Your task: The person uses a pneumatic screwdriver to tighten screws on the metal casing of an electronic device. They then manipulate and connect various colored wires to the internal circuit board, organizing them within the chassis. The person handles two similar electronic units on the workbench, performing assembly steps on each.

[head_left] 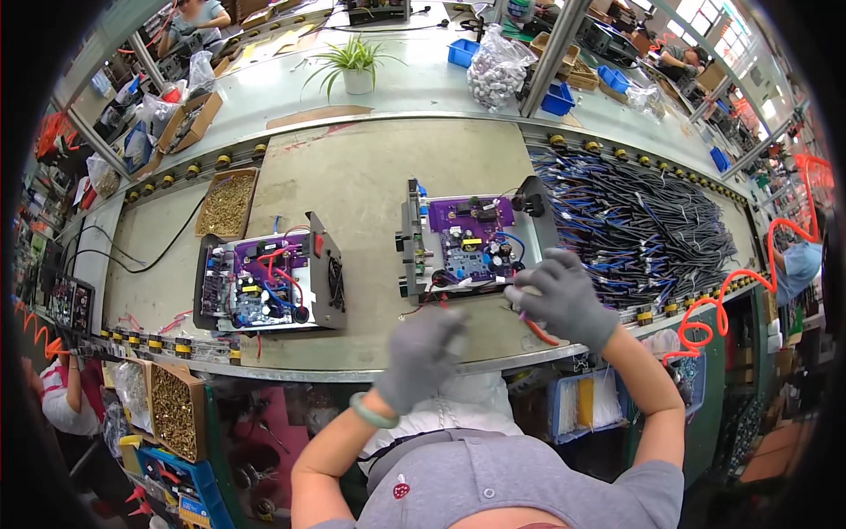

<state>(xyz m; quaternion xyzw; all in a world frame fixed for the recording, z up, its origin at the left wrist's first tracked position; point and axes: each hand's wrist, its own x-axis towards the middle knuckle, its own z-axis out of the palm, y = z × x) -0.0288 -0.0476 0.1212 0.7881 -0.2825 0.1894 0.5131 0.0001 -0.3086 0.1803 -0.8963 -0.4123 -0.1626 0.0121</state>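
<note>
Both my hands wear grey gloves. My right hand (567, 298) is beside the near right corner of an open metal device case (419, 242) with a purple circuit board (471, 216) inside. Its fingers are bent together around something too small to make out. A red-orange cord (540, 333) lies just below those fingers. My left hand (423, 353) is over the bench's front edge, nearer to me than the case; motion blurs its fingers, so its grip does not show. To the left stands a second open device case (328, 273) with red and blue wires inside.
A heap of black and blue cables (643, 220) covers the bench's right side. A cardboard box of small brass parts (227, 204) stands back left. Behind are a potted plant (358, 81) and a blue bin (463, 53). An orange coiled hose (723, 304) hangs at right.
</note>
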